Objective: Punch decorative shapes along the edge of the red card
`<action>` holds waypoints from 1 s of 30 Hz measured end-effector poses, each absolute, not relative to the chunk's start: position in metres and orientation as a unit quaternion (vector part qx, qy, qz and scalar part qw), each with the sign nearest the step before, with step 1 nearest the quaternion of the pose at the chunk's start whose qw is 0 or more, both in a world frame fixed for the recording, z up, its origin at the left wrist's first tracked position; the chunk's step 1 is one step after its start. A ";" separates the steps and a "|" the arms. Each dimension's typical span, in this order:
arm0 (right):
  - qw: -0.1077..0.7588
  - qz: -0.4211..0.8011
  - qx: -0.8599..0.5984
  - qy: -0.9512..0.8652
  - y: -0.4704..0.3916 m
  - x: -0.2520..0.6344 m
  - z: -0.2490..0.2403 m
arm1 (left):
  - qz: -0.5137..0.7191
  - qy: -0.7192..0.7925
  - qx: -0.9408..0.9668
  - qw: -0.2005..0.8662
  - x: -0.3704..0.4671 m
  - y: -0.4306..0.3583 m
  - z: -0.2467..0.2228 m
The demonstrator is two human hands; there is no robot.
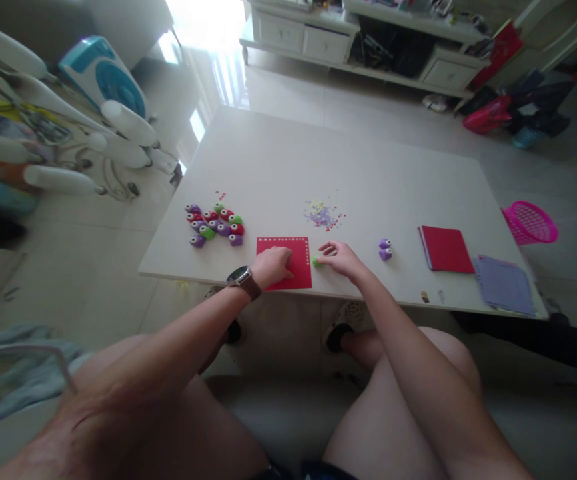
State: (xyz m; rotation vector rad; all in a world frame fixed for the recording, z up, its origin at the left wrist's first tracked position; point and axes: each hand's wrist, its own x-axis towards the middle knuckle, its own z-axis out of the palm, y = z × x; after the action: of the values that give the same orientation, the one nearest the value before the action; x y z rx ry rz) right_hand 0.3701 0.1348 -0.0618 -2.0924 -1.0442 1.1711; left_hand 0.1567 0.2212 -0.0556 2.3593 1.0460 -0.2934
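A red sheet of paper (298, 275) lies at the table's near edge, with a row of small punched holes along its top and right sides. My left hand (271, 265) rests on the sheet, pressing it down; a watch is on that wrist. At the sheet's right edge sits a small green craft punch (317, 261). My right hand (339, 259) has its thumb and fingertips on this punch, the other fingers curved above it. Just beyond is a pile of tiny purple and yellow paper cutouts (321, 213), with a few red ones.
Several purple, red and green craft punches (211, 225) cluster on the left of the white table (358, 160). Two purple punches (385, 249) stand to the right, then a red paper stack (445, 249) and purple punched sheets (504, 285). A pink basket (532, 222) is beyond the right edge.
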 end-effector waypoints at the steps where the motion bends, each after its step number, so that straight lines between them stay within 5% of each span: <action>1: 0.253 0.416 -0.771 -0.411 0.135 0.370 -0.062 | -0.110 0.388 0.874 0.270 0.157 0.221 -0.055; 18: 0.037 0.204 -0.785 -0.584 0.119 0.378 -0.049 | -0.112 0.380 0.884 0.248 0.157 0.222 -0.063; 30: 0.137 0.326 -0.740 -0.572 0.122 0.361 -0.044 | -0.109 0.380 0.883 0.253 0.157 0.222 -0.060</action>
State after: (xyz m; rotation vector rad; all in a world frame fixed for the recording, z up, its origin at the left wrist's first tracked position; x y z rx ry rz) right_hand 0.3605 0.1220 -0.0438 -2.1415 -1.6538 0.9442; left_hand 0.1572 0.2218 -0.0604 2.4007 1.0332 -0.2955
